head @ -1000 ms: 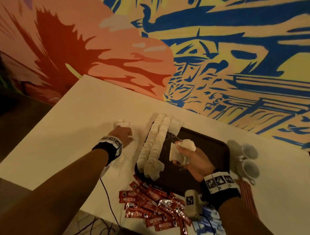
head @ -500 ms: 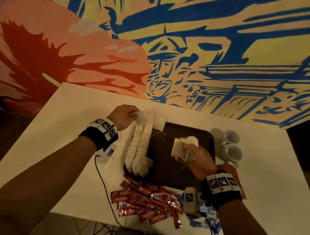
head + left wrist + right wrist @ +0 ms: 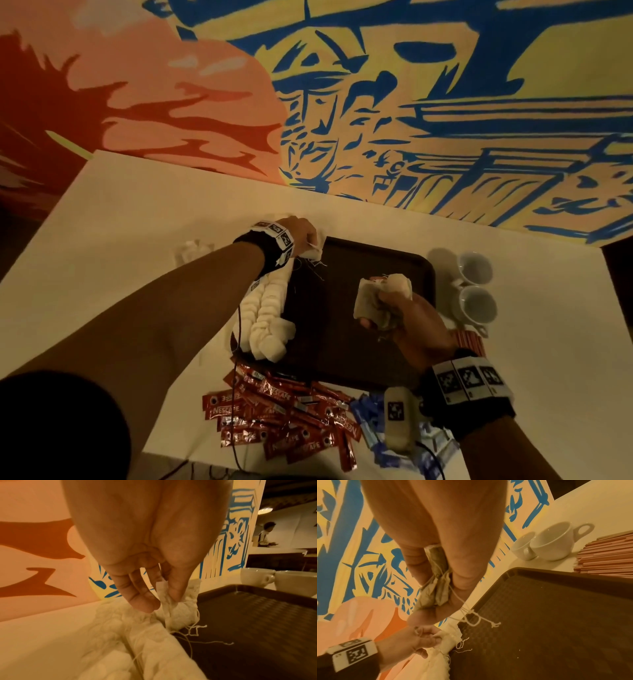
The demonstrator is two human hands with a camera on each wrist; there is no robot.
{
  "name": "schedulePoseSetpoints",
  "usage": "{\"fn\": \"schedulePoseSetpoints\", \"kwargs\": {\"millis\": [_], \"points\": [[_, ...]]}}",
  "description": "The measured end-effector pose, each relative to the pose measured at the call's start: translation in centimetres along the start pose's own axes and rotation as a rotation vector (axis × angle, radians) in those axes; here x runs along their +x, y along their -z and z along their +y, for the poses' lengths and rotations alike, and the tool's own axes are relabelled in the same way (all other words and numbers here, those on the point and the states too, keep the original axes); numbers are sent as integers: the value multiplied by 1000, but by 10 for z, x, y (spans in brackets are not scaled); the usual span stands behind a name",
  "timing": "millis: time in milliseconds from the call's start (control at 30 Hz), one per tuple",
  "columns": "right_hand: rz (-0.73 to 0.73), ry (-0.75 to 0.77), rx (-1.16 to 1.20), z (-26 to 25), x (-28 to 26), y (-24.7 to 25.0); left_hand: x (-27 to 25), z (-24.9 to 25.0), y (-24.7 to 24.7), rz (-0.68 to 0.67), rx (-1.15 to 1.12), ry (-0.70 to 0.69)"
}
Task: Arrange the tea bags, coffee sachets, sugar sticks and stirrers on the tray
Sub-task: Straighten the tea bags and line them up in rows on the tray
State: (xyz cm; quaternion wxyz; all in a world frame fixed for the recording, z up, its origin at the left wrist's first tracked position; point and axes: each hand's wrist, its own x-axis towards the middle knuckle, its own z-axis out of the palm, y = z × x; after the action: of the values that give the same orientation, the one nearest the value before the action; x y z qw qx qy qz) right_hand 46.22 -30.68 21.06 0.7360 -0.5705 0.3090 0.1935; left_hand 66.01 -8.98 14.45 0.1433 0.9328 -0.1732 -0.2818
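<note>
As seen from the head camera, the left hand [image 3: 303, 233] pinched a single tea bag [image 3: 313, 253] at the far left corner of the dark tray [image 3: 376, 359], at the head of two rows of tea bags [image 3: 265, 318] laid along the tray's left edge. The right hand [image 3: 407, 318] clutched a bunch of tea bags [image 3: 380, 296] above the tray's middle. Coffee sachets [image 3: 281, 421] lay heaped on the surface [image 3: 120, 240] in front of the tray, blue sachets [image 3: 373, 418], possibly the sugar sticks, just beside them, stirrers [image 3: 467, 339] to the right, two white cups [image 3: 476, 287] beyond those.

Left wrist view: fingertips [image 3: 145, 604] and thumb held the bag's upper edge, the bag hanging upright against the end of the row, its string trailing onto the tray floor.

Right wrist view: fingers were curled round the folded bags, strings dangling; the left hand's pinch showed below at the tray corner.

Item in hand, by judgement: setting this bag into line. Best done by lowering it flat so it overlaps its neighbour evenly, tucking the string under or alongside, and letting go without dragging the row. The right hand's stock should stay clear of loose strings, which could snag.
</note>
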Motion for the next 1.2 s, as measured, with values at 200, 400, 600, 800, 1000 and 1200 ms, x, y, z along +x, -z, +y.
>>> {"fn": "schedulePoseSetpoints", "kwargs": {"millis": [200, 400, 600, 800, 1000, 1200], "points": [[-98, -43, 29, -5, 17, 3, 27, -11, -9, -11, 62, 46], [-163, -26, 54, -8, 25, -5, 40, -8, -2, 62, 48, 28], [-163, 15, 65, -6, 22, -6, 40, -6, -5, 33, 55, 41], [-127, 48, 129, -4, 13, -11, 19, 2, 7, 137, -34, 29], [-141, 189, 218, -18, -10, -40, -63, 25, 17, 303, -422, -94], [-127, 293, 168, -31, -40, -59, -149, 46, 37, 326, -653, -186]]}}
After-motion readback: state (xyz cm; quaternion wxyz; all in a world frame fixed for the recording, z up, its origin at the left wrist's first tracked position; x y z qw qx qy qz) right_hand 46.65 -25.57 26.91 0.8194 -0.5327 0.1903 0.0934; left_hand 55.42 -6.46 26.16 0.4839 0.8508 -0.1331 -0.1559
